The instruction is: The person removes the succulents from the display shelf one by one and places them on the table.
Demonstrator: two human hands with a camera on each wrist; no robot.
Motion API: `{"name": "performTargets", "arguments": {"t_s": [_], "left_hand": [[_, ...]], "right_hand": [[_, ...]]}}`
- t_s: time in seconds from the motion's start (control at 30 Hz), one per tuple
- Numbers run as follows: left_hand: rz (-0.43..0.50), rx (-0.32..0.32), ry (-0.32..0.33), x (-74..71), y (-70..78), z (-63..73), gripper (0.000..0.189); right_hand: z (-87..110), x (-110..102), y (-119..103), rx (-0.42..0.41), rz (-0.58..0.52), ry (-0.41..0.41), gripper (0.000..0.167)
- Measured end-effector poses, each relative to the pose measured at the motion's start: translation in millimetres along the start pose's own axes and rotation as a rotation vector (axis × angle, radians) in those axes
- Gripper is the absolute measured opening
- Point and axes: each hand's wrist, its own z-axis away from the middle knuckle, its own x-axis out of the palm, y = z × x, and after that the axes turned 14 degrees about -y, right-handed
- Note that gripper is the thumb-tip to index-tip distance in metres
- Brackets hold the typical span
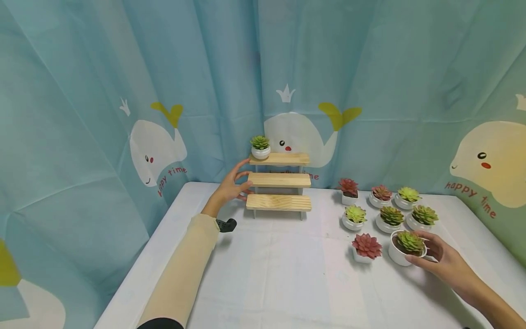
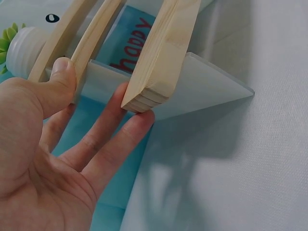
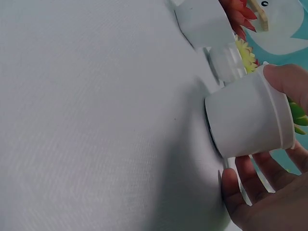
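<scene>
A three-tier wooden display stand point(image 1: 279, 180) with clear side panels stands at the back. On its top board sits a green succulent in a round white pot point(image 1: 260, 147). My left hand point(image 1: 229, 186) touches the stand's left end with fingers spread. In the left wrist view its thumb point(image 2: 62, 77) is against the middle board, while two fingertips meet the end of the bottom board point(image 2: 161, 62). At the right, my right hand point(image 1: 445, 262) pinches the rim of a white pot point(image 3: 248, 115) holding a green succulent point(image 1: 410, 241), thumb on the near side. The pot's base is right at the tablecloth.
Several potted succulents crowd the table's right side, among them a red one in front point(image 1: 367, 246), a yellow-green one point(image 1: 354, 214) and a dark green one point(image 1: 391, 216). A white cloth point(image 1: 267, 274) covers the table. Behind hangs a blue curtain point(image 1: 230, 82) with whale prints.
</scene>
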Motion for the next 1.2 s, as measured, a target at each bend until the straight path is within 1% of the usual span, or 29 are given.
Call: {"name": "performTargets", "arguments": {"t_s": [0.3, 0.57, 1.07, 1.13, 1.17, 1.2], "left_hand": [[0.028, 0.003, -0.005, -1.3, 0.1, -0.7, 0.077], [-0.009, -0.003, 0.002, -1.6, -0.6, -1.5, 0.077], [0.007, -0.006, 0.01, 0.7, 0.8, -0.2, 0.078], [0.005, -0.004, 0.007, 0.4, 0.8, -0.1, 0.077], [0.014, -0.008, 0.001, 0.9, 4.1, 1.4, 0.078], [0.014, -0.008, 0.0, 0.7, 3.9, 1.5, 0.078]], "right_hand": [[0.2, 1.5, 3.5, -0.007, -0.042, 0.006, 0.053], [-0.2, 1.0, 6.4, 0.004, -0.034, 0.001, 0.054], [0.3, 0.4, 3.1, 0.037, -0.035, -0.012, 0.052], [0.3, 0.9, 3.2, 0.034, -0.041, -0.013, 0.051], [0.1, 1.2, 3.3, 0.03, -0.046, -0.012, 0.051], [0.0, 1.3, 3.5, 0.027, -0.054, -0.014, 0.051]]}}
